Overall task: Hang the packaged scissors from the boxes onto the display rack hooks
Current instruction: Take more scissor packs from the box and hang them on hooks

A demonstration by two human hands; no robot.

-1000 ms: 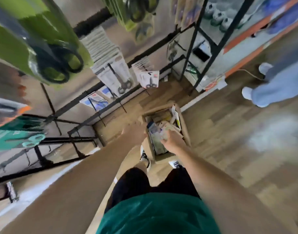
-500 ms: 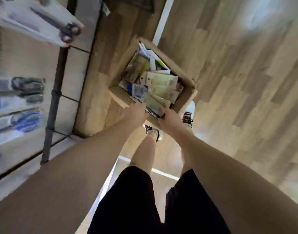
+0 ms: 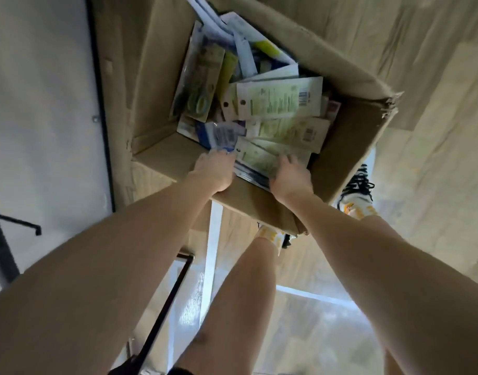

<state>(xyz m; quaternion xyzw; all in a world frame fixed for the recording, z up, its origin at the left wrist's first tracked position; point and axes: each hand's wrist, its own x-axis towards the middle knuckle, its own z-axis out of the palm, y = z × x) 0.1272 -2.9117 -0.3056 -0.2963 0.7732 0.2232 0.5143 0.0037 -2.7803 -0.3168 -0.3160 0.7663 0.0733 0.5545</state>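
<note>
Since half a second ago I have bent lower, so the cardboard box now fills the upper part of my view and the scissors hanging on the rack at my left have slipped out of sight. Nearest to me are my bare legs and a black bar slanting across a shiny patch of floor. Both of my arms stretch forward over the box's near wall. My left hand has its fingers curled down onto the near edge of a blue package; whether it truly grips it I cannot tell. My right hand lies on a pale green package just beside the left one, fingers bent over it, the hold itself hidden. Beyond my knuckles the packaged scissors lie in a loose heap inside the box, most of them back side up with barcodes showing. One shoe peeks out past the box's right corner. The box stands on a pale wood plank floor, and to its left runs a white base panel edged by a dark strip.
</note>
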